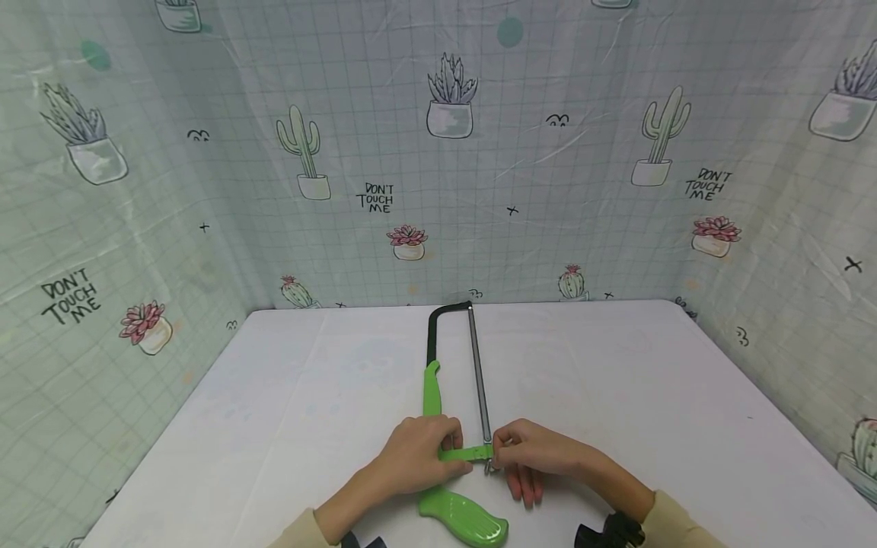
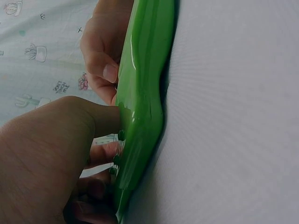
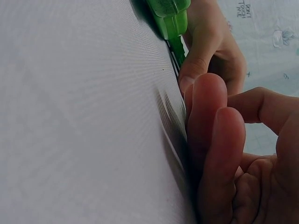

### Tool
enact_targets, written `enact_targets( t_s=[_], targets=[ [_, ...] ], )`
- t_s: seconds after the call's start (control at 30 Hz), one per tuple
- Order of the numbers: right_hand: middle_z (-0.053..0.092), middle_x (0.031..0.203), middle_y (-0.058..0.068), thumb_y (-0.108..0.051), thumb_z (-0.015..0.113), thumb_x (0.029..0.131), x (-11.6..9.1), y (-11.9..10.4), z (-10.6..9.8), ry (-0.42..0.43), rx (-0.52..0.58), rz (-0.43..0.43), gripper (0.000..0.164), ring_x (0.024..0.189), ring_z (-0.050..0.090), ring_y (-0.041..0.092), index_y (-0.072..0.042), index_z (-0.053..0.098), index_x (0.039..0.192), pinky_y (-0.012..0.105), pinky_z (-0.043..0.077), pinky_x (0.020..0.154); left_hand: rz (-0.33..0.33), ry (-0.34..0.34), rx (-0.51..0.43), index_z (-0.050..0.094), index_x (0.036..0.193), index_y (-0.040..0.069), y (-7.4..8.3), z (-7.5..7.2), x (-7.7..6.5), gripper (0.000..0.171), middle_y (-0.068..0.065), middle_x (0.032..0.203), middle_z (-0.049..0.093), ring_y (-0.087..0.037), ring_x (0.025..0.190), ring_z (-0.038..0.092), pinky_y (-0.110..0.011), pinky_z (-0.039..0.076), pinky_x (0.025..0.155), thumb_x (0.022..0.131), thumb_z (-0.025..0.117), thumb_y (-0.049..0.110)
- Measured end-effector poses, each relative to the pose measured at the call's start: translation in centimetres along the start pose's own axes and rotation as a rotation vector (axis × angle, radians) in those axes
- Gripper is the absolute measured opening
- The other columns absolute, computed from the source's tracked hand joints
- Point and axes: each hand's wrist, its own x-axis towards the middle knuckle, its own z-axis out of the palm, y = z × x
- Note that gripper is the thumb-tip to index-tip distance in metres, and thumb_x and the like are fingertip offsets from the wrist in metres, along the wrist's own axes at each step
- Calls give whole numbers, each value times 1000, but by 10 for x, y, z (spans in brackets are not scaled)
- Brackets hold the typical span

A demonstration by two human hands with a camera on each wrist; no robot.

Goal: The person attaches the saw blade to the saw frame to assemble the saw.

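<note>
A hacksaw lies on the white table in the head view, with a green handle (image 1: 469,519), a black front frame (image 1: 432,335) and a grey blade (image 1: 479,373). My left hand (image 1: 416,455) grips the green part of the frame where a green crossbar (image 1: 467,454) runs toward the blade. At the blade's near end, my right hand (image 1: 537,447) pinches beside a small metal wing nut (image 1: 489,466); its other fingers lie low by the table. The left wrist view shows the glossy green handle (image 2: 145,93) close up; fingers hide the nut in both wrist views.
The white table (image 1: 617,365) stretches out on both sides of the saw. Behind and beside it hangs a cloth (image 1: 521,167) printed with potted cacti. Black straps (image 1: 610,530) sit near both wrists.
</note>
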Motion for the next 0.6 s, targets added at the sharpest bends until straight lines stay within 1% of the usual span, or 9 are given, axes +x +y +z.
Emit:
enact_targets(
  t_s=[0.37, 0.6],
  targets=[
    [66, 60, 2, -18, 57, 95, 0, 1, 0, 6, -12, 0, 13, 42, 61, 6, -7, 59, 88, 20, 46, 40, 11, 9, 3, 66, 86, 28, -1, 1, 0, 27, 20, 70, 55, 1, 59, 48, -21, 38, 56, 82, 81, 49],
    [67, 59, 1, -17, 56, 95, -1, 0, 1, 5, -13, 6, 12, 42, 61, 5, -8, 58, 88, 20, 46, 40, 5, 6, 2, 66, 86, 27, 1, 0, -1, 27, 20, 71, 55, 1, 60, 48, -21, 38, 56, 81, 81, 49]
  ],
)
